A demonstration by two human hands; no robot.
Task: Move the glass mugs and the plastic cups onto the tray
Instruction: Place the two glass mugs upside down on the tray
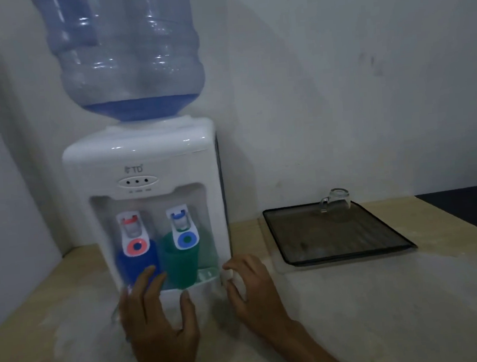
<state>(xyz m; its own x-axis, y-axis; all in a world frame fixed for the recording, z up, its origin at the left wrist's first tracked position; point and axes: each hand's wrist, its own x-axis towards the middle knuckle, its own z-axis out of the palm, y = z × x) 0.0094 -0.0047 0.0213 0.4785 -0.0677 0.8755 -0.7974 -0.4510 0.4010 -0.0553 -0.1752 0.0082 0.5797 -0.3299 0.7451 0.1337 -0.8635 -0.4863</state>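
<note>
Two plastic cups stand in the recess of the white water dispenser: a blue cup under the red tap and a green cup under the blue tap, side by side and nearly touching. Both of the person's hands hover just in front of them, holding nothing. The left hand has its fingers spread, fingertips close to the blue cup; the right hand is loosely curled and open beside the dispenser's right edge.

These cups look light and a little flexible, so I'd expect a gentle wrap around the middle of the wall to do; squeezing hard could buckle them. The taps overhang, so they likely need drawing forward before lifting.

One glass mug already sits upside down at the far edge of the dark tray, well to the right on the counter. It is rigid, breakable and slick; its handle is the obvious hold.
</note>
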